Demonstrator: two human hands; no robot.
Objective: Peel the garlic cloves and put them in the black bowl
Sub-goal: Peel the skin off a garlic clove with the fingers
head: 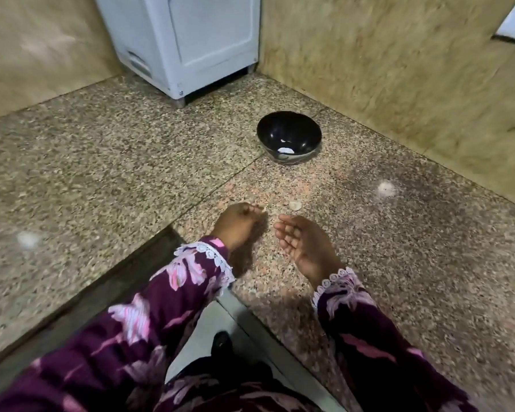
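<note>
Nearest the viewer, 2 floral sleeves (149, 298) are extended over a speckled granite counter (399, 263). The left hand (235, 226) is curled, and something small and pale is pinched at its fingertips (257, 210), probably a garlic clove or a scrap of skin; which one cannot be told. The right hand (302, 243) is held released, palm turned inward, with nothing in it. Just beyond the right hand's fingertips, 1 pale garlic clove (295, 205) is left lying on the counter. Well beyond both hands, the black bowl (289, 136) is set near the wall corner, with 2 whitish pieces seen inside. The task is judged partly done: some garlic is already bowled, at least 1 clove remains outside.
</note>
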